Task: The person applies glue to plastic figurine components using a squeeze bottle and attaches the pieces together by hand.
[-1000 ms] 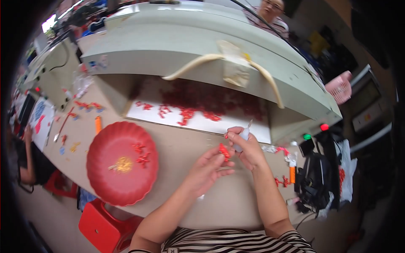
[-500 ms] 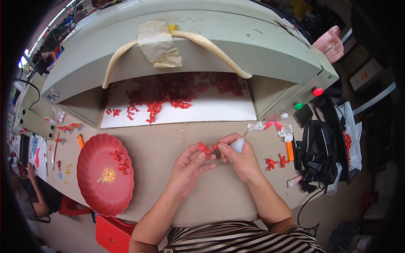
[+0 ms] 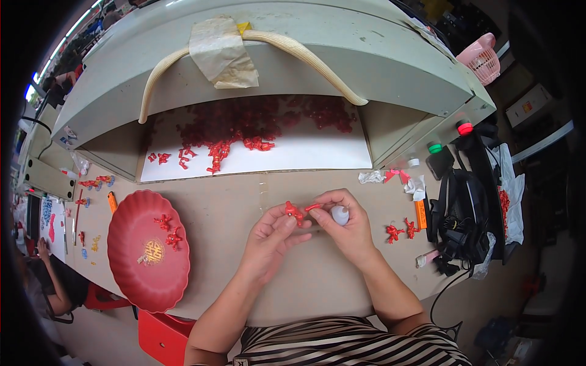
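Note:
Over the middle of the table, my left hand (image 3: 273, 239) pinches a small red plastic figure (image 3: 293, 211) between thumb and fingers. Close beside it, my right hand (image 3: 349, 230) grips a small red piece (image 3: 312, 207) at its fingertips. A whitish squeeze bottle (image 3: 340, 214) is also tucked in that right hand, its end facing up toward me. Between the figure and the red piece a narrow gap shows. Two red figures (image 3: 173, 238) lie in the red scalloped bowl (image 3: 125, 277) at the left, and red figures (image 3: 394, 233) rest on the table at the right.
A grey cabinet (image 3: 342, 67) with an open front holds a heap of red pieces (image 3: 238, 125) on white paper. To the right are crumpled tissue (image 3: 415, 187), an orange-handled tool (image 3: 420, 215) and a black bag (image 3: 455, 210). A person's arm (image 3: 55, 283) shows at far left.
The view has shifted slightly. My right hand has turned the squeeze bottle so its end now faces me, while both hands keep their red pieces close together.

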